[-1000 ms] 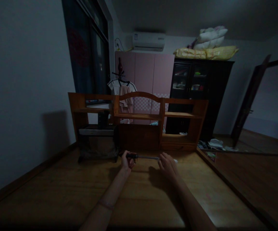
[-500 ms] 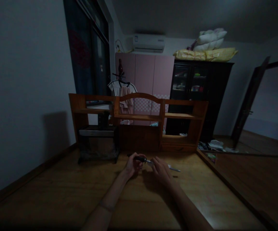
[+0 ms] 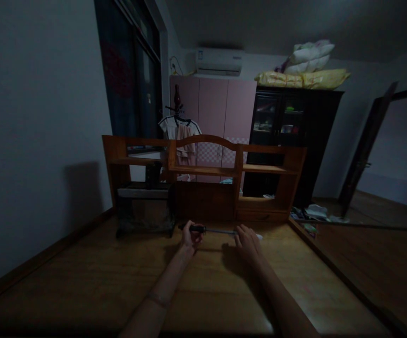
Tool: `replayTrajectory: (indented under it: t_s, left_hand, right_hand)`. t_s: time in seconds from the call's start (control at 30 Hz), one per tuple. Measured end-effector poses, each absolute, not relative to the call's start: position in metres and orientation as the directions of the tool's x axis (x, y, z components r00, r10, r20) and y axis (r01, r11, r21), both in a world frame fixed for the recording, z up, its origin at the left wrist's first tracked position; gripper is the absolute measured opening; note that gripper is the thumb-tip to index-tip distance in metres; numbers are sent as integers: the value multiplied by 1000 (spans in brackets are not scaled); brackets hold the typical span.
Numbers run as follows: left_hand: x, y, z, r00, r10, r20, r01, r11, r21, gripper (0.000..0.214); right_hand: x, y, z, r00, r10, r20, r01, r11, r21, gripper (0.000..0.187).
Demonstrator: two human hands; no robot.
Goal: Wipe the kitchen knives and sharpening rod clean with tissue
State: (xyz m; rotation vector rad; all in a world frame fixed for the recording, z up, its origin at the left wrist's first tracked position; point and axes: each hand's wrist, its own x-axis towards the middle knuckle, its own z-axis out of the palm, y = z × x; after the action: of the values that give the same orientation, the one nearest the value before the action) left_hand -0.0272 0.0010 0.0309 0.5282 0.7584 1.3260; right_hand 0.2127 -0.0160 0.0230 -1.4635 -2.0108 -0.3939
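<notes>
In front of the wooden shelf unit (image 3: 205, 199), the left hand (image 3: 191, 237) grips the handle of a black-handled tool (image 3: 198, 229) with a thin metal shaft. The right hand (image 3: 248, 244) is closed around the shaft's far end, a blurred white scrap (image 3: 259, 236) poking out beyond it. Half a second ago the hands were close together and the shaft's tip stuck out past the right one; now they are apart, bare shaft between them. The wooden counter (image 3: 126, 281) runs from below the arms up to the shelf unit, and a dark appliance (image 3: 145, 216) stands before its left section. Behind the unit are hanging clothes (image 3: 185, 136), a pink wardrobe (image 3: 211, 108) and, to the right, a dark cabinet (image 3: 316, 136) topped with a yellow bundle (image 3: 325, 79). An air conditioner (image 3: 218, 62) hangs high above the unit's middle.
</notes>
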Motion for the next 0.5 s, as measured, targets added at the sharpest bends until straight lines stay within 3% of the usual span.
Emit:
replayTrajectory:
  t_s: [0.2,0.5]
  left_hand:
    - [-31,6,26,67,987,-147,-628,157,762,30]
    - [-14,-1,27,272,962,-25,-596,189,780,35]
  right_hand:
    - [203,-27,29,-243,738,630,906,405,-125,19]
    - [188,-32,31,-280,721,633,862,479,-164,14]
